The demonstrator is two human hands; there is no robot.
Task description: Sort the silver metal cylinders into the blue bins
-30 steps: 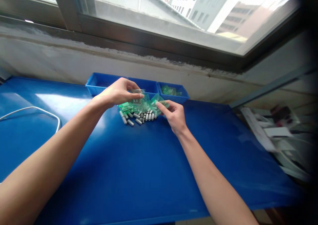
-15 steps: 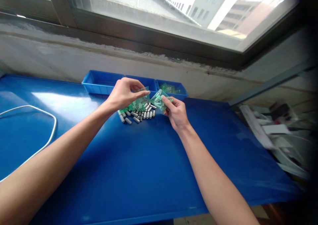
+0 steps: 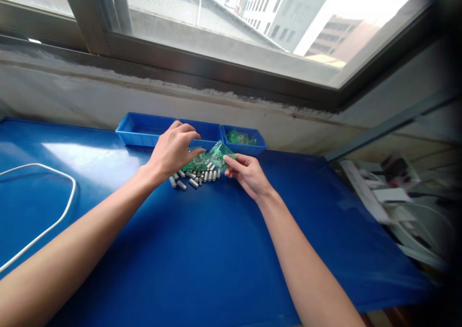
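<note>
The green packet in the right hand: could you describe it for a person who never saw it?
On the blue table, find the row of blue bins under the window. In front lies a pile of green packets and silvery pieces. At its right, the wanted packet alone is pinched in the right hand.

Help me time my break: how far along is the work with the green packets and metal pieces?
Partway, it seems. Probably done: green packets lie in the rightmost blue bin. In hand: the right hand pinches a clear green bag; the left hand is open near the heap. Probably left: loose metal pieces and the green heap. The total can't be told.
</note>
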